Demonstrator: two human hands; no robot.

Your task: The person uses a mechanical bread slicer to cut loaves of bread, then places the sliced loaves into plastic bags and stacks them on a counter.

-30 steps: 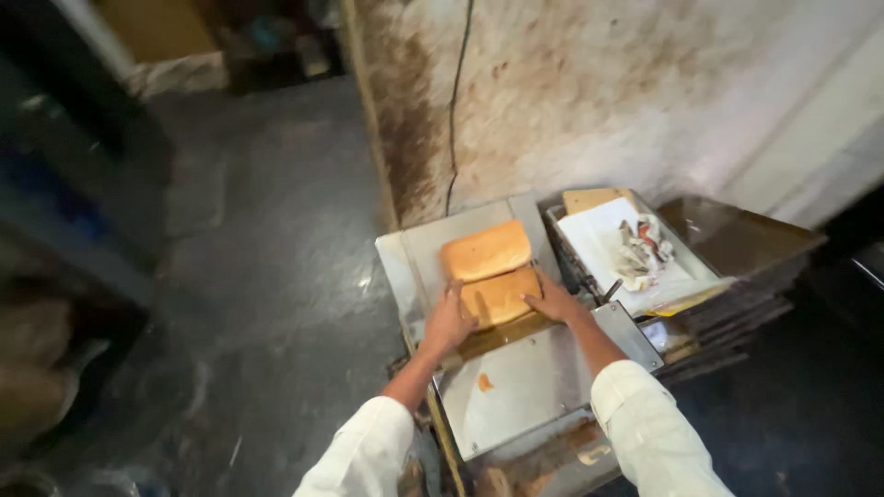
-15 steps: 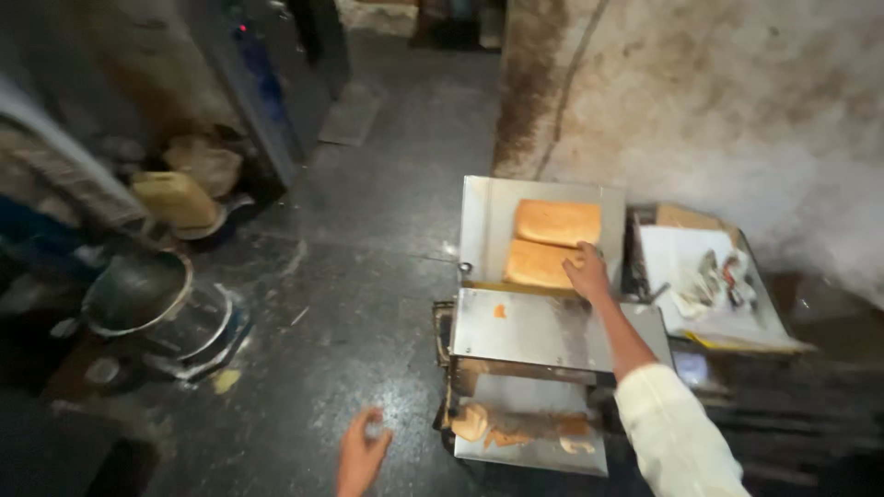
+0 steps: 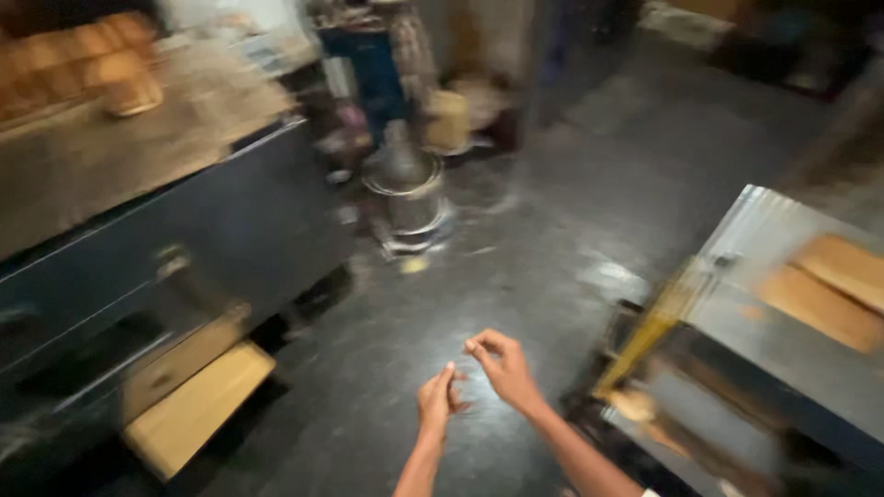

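Left hand [image 3: 440,398]: grip loosely curled, holding nothing, over dark floor [image 3: 516,239].
Right hand [image 3: 502,364]: fingertips pinched, holding nothing visible, just beside it.
Metal bench [image 3: 737,294]: right of both hands.
Tan slabs [image 3: 829,290]: on it, well apart from either grip.

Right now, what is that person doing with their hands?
Both hands are empty. The left hand and the right hand hang close together over the dark floor, fingers loosely curled. To the right stands a metal machine with two tan loaves lying on its top. Farther back a metal pot sits on the floor. The picture is blurry.
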